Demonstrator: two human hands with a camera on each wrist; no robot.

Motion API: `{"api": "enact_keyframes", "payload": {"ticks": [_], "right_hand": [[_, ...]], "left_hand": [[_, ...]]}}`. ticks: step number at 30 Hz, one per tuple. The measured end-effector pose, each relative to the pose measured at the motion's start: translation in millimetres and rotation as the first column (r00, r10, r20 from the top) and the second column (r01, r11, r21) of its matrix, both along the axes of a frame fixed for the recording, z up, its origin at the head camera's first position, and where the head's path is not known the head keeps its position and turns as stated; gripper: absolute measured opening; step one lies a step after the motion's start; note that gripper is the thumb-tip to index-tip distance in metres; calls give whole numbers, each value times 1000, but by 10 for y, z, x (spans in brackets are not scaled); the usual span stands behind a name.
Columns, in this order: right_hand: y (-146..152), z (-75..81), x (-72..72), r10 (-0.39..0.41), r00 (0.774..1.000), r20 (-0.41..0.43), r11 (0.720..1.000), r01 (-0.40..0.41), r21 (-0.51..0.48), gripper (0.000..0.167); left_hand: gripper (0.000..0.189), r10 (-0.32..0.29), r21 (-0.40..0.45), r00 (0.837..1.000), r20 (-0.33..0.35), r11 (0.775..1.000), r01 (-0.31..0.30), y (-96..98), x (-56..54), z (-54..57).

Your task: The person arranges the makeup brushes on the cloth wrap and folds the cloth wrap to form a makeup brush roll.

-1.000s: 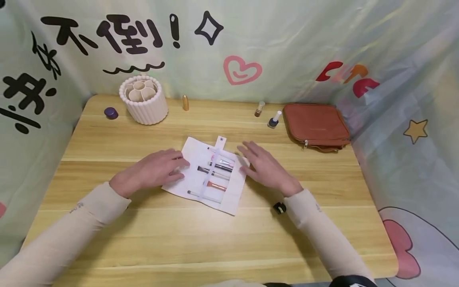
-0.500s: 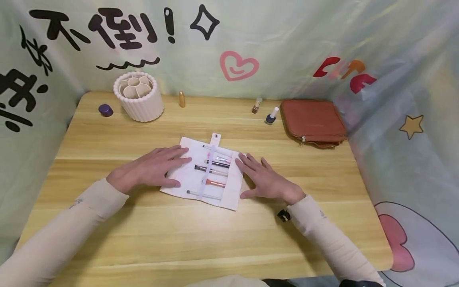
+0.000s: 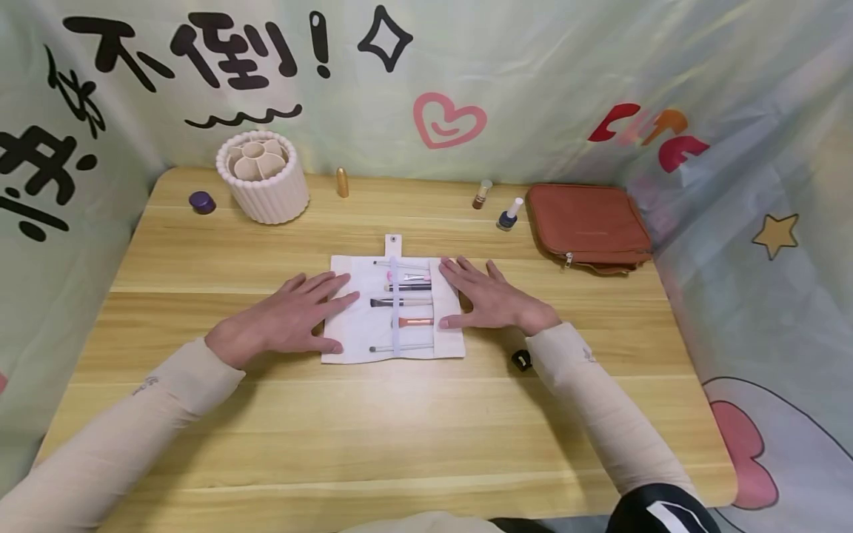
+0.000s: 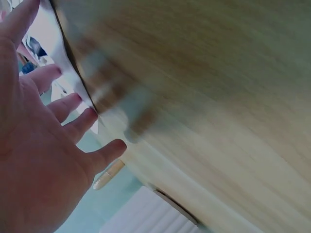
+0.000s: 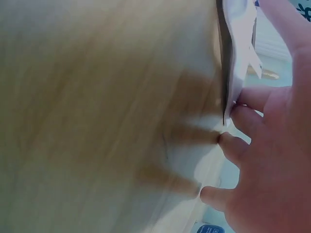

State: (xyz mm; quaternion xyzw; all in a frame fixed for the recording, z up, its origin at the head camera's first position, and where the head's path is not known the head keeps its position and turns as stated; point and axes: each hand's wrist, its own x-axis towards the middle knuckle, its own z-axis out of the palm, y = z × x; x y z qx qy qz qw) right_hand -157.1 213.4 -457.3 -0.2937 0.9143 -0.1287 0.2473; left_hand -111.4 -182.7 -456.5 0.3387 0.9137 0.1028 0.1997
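A white makeup brush roll (image 3: 353, 333) lies unfolded on the wooden table, its snap tab (image 3: 393, 244) pointing to the back. Several makeup brushes (image 3: 409, 302) lie side by side across it, under a pale lilac strap (image 3: 396, 337), their right ends tucked into a pocket. My left hand (image 3: 286, 318) rests on the roll's left edge with fingers spread. On the right edge lies my right hand (image 3: 496, 300), its fingers also spread and straight. Neither hand grips anything. In the right wrist view the roll's edge (image 5: 238, 58) shows beside the fingertips.
Along the back stand a ribbed white holder (image 3: 269, 192), a purple lid (image 3: 202, 202), a gold tube (image 3: 343, 182), a small brown bottle (image 3: 481, 195) and a dark nail polish bottle (image 3: 509, 215). A brown zip pouch (image 3: 589, 226) lies at the back right. Printed cloth surrounds the table (image 3: 373, 444).
The brush roll has turned counterclockwise from a slant to nearly square with the table. Both hands have moved with its edges, and the right fingers have come down onto it.
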Motion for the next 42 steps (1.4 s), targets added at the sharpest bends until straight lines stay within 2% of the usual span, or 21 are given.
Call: {"api": "enact_keyframes", "payload": {"ticks": [3,6,12,16,18,21,25,29,31,34,36,38,42], "right_hand": [[11,-4,71,34,999,-26,999,-34,-4,122],[31,-10,144,67,998,-17,997,-67,-23,129],[59,-1,258,52,998,-35,997,-54,-58,126],[22,51,393,93,995,-38,991,-96,-98,121],[2,64,460,125,990,-59,984,-131,-122,108],[-8,74,531,145,984,-101,976,-159,-151,72],[19,60,572,138,981,-139,969,-163,-186,31],[46,36,572,111,980,-163,960,-148,-237,5],[47,31,549,82,981,-176,952,-129,-276,2],[39,28,486,10,987,-162,937,-66,-343,5],[28,30,433,-49,990,-129,926,-3,-377,6],[20,25,382,-104,991,-89,916,61,-397,7],[0,-13,277,-186,980,-71,902,141,-409,8]], "left_hand": [[92,-1,1,1000,-1,1000,1,7,0,-16],[92,-2,0,1000,-7,1000,2,-9,-9,-23],[91,-1,14,1000,-12,1000,1,-27,-22,-38],[88,-48,75,998,-45,996,51,-39,19,-80],[84,-78,113,994,-82,990,87,-49,51,-103],[70,-111,157,984,-139,979,133,-60,100,-123],[41,-116,188,976,-184,971,150,-51,137,-128],[15,-92,241,976,-197,960,140,-41,137,-119],[7,-46,282,986,-160,955,90,-51,124,-111],[5,74,350,996,-44,935,-54,-74,91,-93],[5,159,373,987,32,914,-160,-84,62,-88],[5,221,384,972,78,893,-234,-79,27,-86],[5,298,396,947,116,861,-319,-26,-63,-75]]}}
